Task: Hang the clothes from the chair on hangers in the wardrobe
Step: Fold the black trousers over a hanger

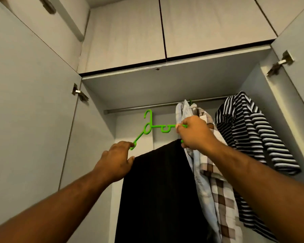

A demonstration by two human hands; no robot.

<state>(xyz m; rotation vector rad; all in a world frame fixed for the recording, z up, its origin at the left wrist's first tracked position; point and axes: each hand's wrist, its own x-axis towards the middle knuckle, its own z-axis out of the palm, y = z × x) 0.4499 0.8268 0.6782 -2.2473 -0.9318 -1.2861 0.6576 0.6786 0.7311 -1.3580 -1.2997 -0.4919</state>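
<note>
A green hanger (147, 128) carrying a black garment (161, 190) is held just below the wardrobe rail (130, 109). The left hand (115, 161) has its fingers curled on the hanger's left end, and the right hand (194, 133) has its fingers clamped on the right end, beside hanging shirts (217, 172).

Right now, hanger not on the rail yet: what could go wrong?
The hanger is tilted, left end low, so the black garment may slide toward the left hand. Its hook sits below the rail and could miss. The right hand crowds the hung shirts and may knock them.
</note>
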